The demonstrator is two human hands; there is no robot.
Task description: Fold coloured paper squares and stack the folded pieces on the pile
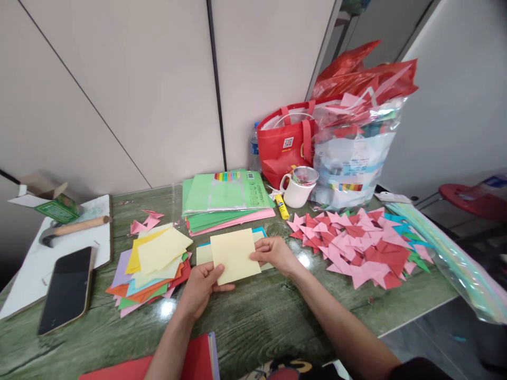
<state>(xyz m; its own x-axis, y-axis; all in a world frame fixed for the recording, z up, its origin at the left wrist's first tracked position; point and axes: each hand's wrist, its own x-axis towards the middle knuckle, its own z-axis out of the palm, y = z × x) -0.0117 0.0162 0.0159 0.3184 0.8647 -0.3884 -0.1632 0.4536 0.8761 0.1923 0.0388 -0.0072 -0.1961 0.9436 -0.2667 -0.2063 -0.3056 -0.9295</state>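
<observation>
I hold a pale yellow square of paper (pixel 234 255) just above the green table (pixel 261 316). My left hand (pixel 202 287) pinches its lower left corner, thumb on top. My right hand (pixel 273 253) grips its right edge with curled fingers. Under the sheet lie another pale yellow sheet and a blue one (pixel 259 231). To the left is a loose pile of coloured paper squares (pixel 152 269). To the right spreads a heap of folded pink and red paper pieces (pixel 356 245).
A stack of green and pink paper packs (pixel 225 200) lies behind. A white mug (pixel 298 187), yellow glue stick (pixel 282 207), red bag (pixel 287 145) and full plastic bag (pixel 356 153) stand at back right. A phone (pixel 65 289) and hammer (pixel 73 228) rest on a white board, left.
</observation>
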